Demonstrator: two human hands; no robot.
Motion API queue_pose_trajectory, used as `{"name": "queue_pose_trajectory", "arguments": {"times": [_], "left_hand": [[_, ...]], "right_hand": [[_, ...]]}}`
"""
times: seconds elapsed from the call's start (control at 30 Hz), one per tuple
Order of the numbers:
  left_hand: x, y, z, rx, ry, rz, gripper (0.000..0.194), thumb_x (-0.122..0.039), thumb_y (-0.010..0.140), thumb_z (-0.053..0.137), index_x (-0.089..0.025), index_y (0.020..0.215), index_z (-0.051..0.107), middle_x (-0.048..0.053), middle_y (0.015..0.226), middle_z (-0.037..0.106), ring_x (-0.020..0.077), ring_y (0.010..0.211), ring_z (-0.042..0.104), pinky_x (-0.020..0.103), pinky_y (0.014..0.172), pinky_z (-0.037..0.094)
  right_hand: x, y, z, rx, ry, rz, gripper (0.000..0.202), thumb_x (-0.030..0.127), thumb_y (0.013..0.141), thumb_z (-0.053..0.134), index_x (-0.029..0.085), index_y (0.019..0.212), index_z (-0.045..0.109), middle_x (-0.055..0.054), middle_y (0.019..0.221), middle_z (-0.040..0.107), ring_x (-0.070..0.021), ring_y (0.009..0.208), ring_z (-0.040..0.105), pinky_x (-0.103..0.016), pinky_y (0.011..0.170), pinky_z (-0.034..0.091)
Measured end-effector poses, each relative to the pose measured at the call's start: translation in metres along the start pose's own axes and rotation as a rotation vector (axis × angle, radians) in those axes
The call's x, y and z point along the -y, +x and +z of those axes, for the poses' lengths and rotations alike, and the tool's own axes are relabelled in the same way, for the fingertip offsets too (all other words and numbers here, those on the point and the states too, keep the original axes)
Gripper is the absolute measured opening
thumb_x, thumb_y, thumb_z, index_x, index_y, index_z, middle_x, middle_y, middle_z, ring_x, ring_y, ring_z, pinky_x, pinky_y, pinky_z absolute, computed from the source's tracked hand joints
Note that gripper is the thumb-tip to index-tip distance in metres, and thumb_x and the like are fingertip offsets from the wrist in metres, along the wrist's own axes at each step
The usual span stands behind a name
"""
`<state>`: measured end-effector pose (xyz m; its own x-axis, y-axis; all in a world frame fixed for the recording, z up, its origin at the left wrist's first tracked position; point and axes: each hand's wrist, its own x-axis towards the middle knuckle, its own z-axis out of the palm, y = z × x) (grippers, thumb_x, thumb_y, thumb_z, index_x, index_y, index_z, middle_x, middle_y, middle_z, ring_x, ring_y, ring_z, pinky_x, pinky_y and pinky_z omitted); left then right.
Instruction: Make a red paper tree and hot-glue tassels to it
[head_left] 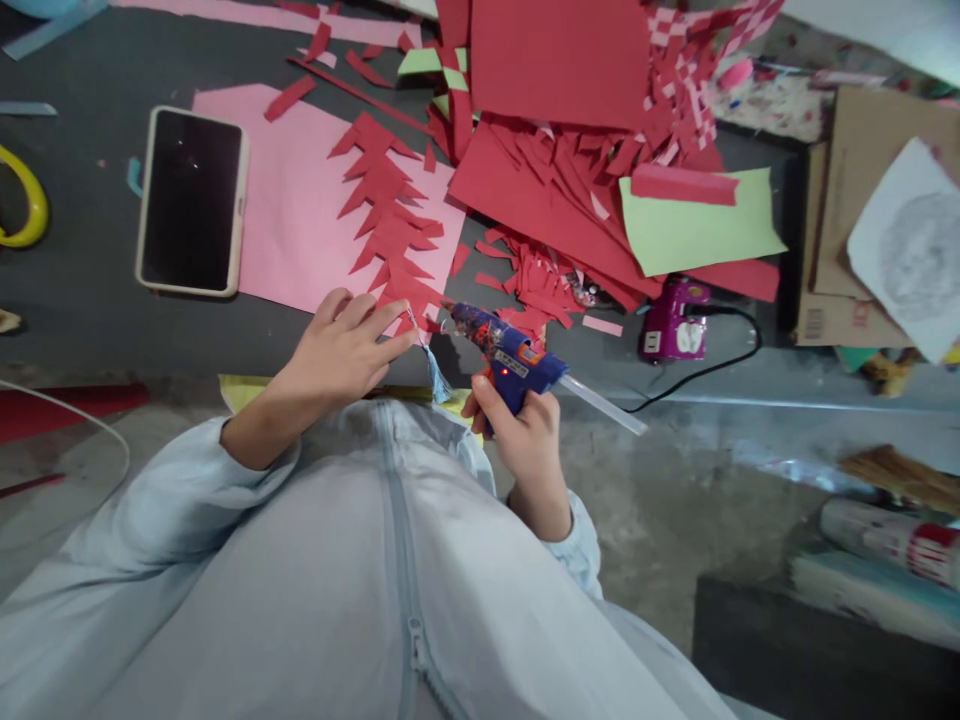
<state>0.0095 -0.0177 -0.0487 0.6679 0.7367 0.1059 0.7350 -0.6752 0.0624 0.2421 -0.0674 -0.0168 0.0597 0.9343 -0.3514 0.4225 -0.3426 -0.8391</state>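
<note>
My right hand (517,430) is wrapped round the handle of a blue hot glue gun (510,355) at the table's front edge. A clear glue stick (604,402) sticks out of its back, and a small red light glows on it. The gun's tip points left, over the lower end of a spiky red paper cutout (382,215). My left hand (345,345) rests with fingers stretched out at the cutout's lower end, over the pink paper (285,200) beneath. Just beyond its fingertips a light blue tassel (436,376) hangs over the edge on a thin string.
A phone (193,200) lies at left, with a yellow scissors handle (34,205) beyond. Red paper sheets (559,60) and scraps pile up behind, beside green paper (697,225). A purple box (675,320) with a black cord sits right, near cardboard (892,200).
</note>
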Motion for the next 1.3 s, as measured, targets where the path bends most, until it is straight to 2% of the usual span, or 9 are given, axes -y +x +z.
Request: {"name": "queue_pose_trajectory", "arguments": {"times": [0.23, 0.53, 0.93, 1.1, 1.3], "left_hand": [[0.0003, -0.0006, 0.0011, 0.004, -0.070, -0.007, 0.041, -0.022, 0.093, 0.050, -0.028, 0.133, 0.058, 0.009, 0.146, 0.054, 0.0287, 0.123, 0.049, 0.049, 0.103, 0.038], [-0.0007, -0.0025, 0.0052, -0.017, -0.179, -0.032, 0.043, -0.018, 0.091, 0.051, -0.028, 0.132, 0.060, 0.010, 0.145, 0.054, 0.0292, 0.125, 0.050, 0.054, 0.108, 0.036], [-0.0014, -0.0032, -0.0003, 0.047, -0.161, -0.033, 0.045, -0.019, 0.092, 0.047, -0.028, 0.135, 0.058, 0.010, 0.148, 0.051, 0.0300, 0.124, 0.050, 0.054, 0.108, 0.037], [-0.0007, -0.0044, 0.0014, 0.031, -0.203, -0.038, 0.051, -0.017, 0.089, 0.050, -0.029, 0.137, 0.057, 0.010, 0.149, 0.050, 0.0302, 0.125, 0.048, 0.055, 0.109, 0.034], [-0.0003, -0.0055, 0.0038, 0.019, -0.164, -0.031, 0.048, -0.018, 0.091, 0.049, -0.029, 0.137, 0.056, 0.009, 0.149, 0.051, 0.0292, 0.124, 0.049, 0.053, 0.108, 0.035]], "right_hand": [[-0.0025, 0.0009, -0.0006, 0.116, -0.114, -0.020, 0.048, 0.057, 0.090, 0.057, 0.021, 0.058, 0.059, 0.000, 0.045, 0.058, -0.0116, 0.038, 0.051, -0.027, 0.044, 0.042], [0.0002, 0.0018, 0.0025, 0.128, -0.122, 0.012, 0.051, 0.062, 0.087, 0.058, 0.020, 0.057, 0.056, -0.001, 0.045, 0.057, -0.0114, 0.038, 0.051, -0.025, 0.041, 0.040], [0.0057, 0.0018, 0.0058, 0.130, -0.154, 0.020, 0.058, 0.070, 0.084, 0.056, 0.021, 0.054, 0.056, 0.001, 0.040, 0.051, -0.0105, 0.035, 0.046, -0.025, 0.039, 0.036], [0.0038, 0.0030, 0.0063, 0.141, -0.153, 0.033, 0.057, 0.069, 0.084, 0.056, 0.020, 0.056, 0.057, 0.001, 0.041, 0.052, -0.0109, 0.036, 0.047, -0.025, 0.040, 0.037], [0.0039, 0.0037, 0.0065, 0.143, -0.151, 0.021, 0.055, 0.067, 0.086, 0.056, 0.021, 0.055, 0.057, 0.001, 0.040, 0.052, -0.0113, 0.037, 0.047, -0.025, 0.040, 0.037]]}}
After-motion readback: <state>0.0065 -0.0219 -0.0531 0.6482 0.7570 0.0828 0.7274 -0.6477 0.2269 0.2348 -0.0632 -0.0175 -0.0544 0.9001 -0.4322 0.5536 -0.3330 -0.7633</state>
